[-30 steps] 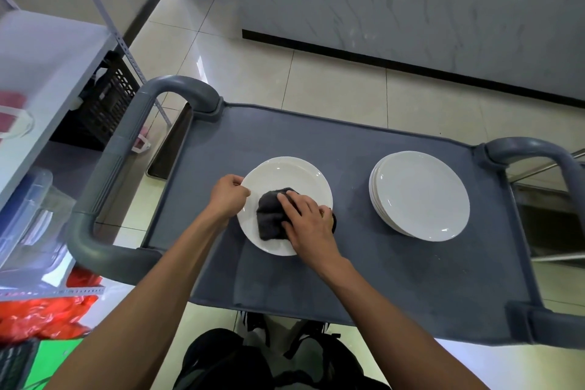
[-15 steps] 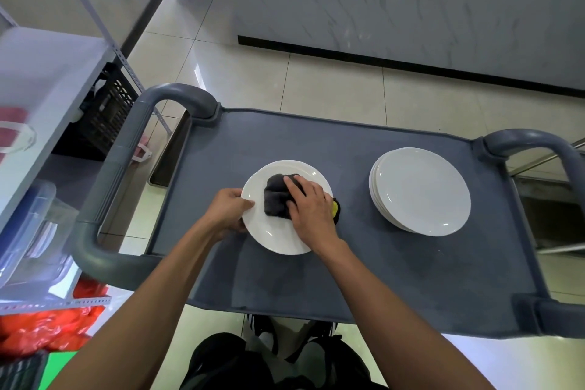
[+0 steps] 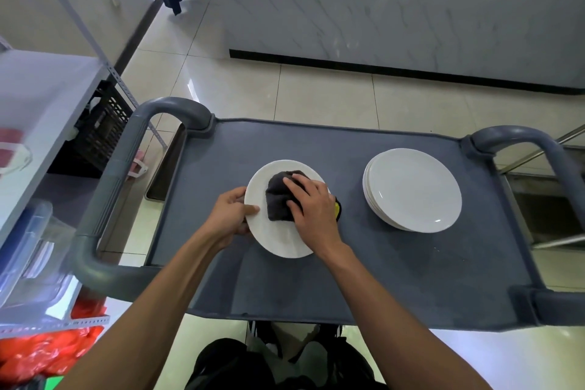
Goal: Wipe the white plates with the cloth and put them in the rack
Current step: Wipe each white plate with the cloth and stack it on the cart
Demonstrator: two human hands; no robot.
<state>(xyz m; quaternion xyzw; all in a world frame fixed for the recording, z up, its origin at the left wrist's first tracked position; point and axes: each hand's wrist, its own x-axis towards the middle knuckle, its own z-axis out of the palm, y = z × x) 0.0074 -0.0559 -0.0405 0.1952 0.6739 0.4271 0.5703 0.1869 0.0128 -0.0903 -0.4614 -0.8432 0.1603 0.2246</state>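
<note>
**Wiping one plate on the cart, a stack waiting beside it**

Nearest the cart's front edge, toward its left half, lies a single white plate (image 3: 278, 237) on the grey cart top (image 3: 395, 279). The left hand (image 3: 229, 215) pinches the plate's left rim, thumb on top, steadying it. The right hand (image 3: 311, 209) lies flat, fingers spread, pressing a dark cloth (image 3: 277, 199) with a yellow patch onto the plate's middle. The plate looks stiff, smooth and breakable, probably slick; the rim is the sensible hold. The cloth is soft and bunches under the palm. Further right, well apart, sits a stack of plates (image 3: 413, 190) near the right edge; about four rims show, though the exact count is unclear. One cloth, one plate being wiped. No rack can be made out.
</note>
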